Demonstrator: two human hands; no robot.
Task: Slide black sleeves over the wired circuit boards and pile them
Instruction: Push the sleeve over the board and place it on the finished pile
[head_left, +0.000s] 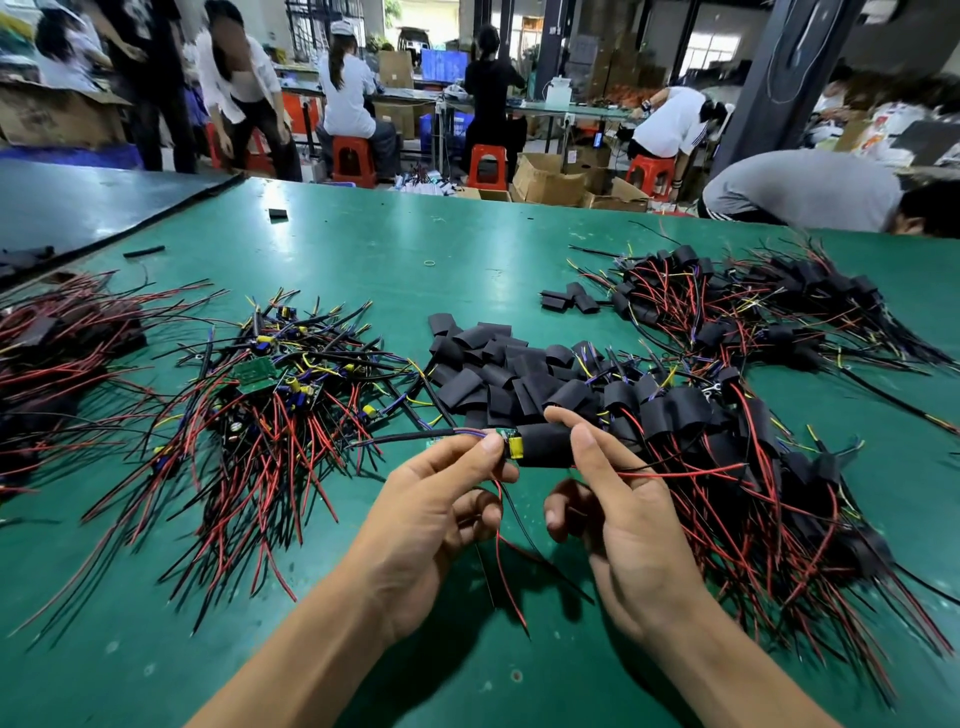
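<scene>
My left hand (436, 499) pinches a small wired circuit board (511, 446) by its left end, where the yellow part and green edge still show. My right hand (618, 504) grips a black sleeve (545, 444) that covers most of that board. Red and black wires trail down between my hands and off to the right. Loose black sleeves (498, 369) lie heaped just beyond my hands. Bare wired boards (270, 384) form a tangle to the left. Sleeved boards (737, 441) are piled to the right.
A second pile of sleeved boards (748, 306) lies at the far right, another bundle (57, 353) at the left edge. The green table (363, 244) runs to a far edge. A person in grey (810, 192) bends there; others work at benches behind.
</scene>
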